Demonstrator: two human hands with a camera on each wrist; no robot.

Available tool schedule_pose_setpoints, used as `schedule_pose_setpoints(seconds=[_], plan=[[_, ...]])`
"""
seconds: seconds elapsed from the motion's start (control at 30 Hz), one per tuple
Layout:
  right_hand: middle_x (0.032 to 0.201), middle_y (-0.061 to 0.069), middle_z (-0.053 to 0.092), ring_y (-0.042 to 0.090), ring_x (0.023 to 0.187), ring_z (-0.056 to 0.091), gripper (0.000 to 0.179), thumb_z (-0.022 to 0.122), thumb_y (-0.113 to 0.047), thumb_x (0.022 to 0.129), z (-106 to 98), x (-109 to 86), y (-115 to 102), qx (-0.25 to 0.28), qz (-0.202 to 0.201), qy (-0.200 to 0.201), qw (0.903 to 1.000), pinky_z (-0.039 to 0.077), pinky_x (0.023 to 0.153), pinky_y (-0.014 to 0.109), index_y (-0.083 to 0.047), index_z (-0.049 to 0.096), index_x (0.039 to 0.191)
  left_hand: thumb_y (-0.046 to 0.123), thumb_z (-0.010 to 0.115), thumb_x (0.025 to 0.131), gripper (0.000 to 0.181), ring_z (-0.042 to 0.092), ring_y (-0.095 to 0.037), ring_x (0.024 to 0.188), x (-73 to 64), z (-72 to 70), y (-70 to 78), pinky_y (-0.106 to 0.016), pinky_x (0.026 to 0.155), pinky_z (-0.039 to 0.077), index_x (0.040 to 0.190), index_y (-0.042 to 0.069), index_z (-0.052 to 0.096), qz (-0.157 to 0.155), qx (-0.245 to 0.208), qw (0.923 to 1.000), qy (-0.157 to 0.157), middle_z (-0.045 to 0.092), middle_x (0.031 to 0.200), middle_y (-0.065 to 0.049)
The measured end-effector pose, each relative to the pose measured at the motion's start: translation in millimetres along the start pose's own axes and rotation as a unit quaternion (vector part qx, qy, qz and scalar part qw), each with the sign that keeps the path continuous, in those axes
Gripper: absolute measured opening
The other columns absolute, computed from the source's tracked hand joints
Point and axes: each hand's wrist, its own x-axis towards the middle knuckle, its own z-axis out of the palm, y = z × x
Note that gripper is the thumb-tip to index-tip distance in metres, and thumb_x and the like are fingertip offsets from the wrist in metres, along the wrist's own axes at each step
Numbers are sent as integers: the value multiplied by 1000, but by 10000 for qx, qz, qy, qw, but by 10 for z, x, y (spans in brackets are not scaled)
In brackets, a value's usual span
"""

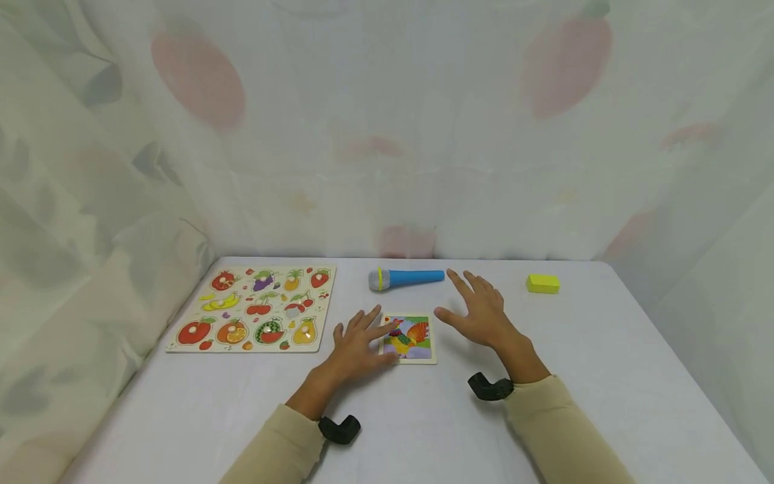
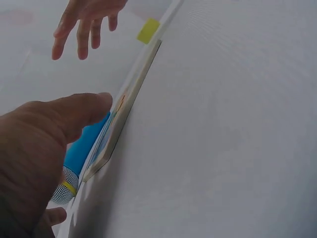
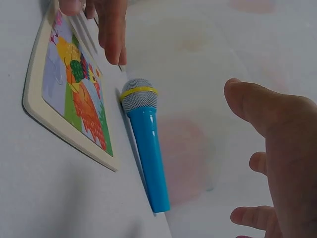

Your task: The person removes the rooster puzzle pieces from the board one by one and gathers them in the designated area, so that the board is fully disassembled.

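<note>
Spreading fingers wide, our left hand and right hand are hovering by a pale frame, a rooster picture is sitting inside, bright orange and yellow

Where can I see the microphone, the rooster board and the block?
Microphone (image 3: 147, 148), right wrist view: its blue handle.
Rooster board (image 1: 414, 338), head view: its printed picture.
Block (image 1: 543, 284), head view: middle of its yellow surface.

A fruit puzzle board lies on the left of the white table, a yellow block toward its far right corner; behind hangs a pale curtain with faded strawberry prints.
</note>
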Motion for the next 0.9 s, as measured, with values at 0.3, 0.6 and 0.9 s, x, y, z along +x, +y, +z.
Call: schedule_pose_setpoints(seconds=[0.3,0.6,0.9], plan=[[152,20,28,47,136,21,82,56,-61,88,198,59,-42,101,-158,-101,9998,13,102,68,-22,27,154,51,68,84,55,19,-37,140,14,58,-59,-70,101,7,136,35,57,149,330,9993,-86,28,156,-4],[150,22,33,46,134,26,76,60,-54,88,362,123,-117,173,-360,-216,9990,20,99,69,-22,34,152,59,63,85,55,18,-37,141,36,86,-73,-70,101,7,135,37,57,225,597,9977,-208,31,154,-4],[148,20,37,43,135,27,68,61,-50,88,568,215,-163,296,-360,-536,9975,23,99,68,-22,43,147,59,63,85,55,20,-37,140,7,97,-48,-69,101,8,134,35,59,204,736,9970,-132,34,153,-5]])
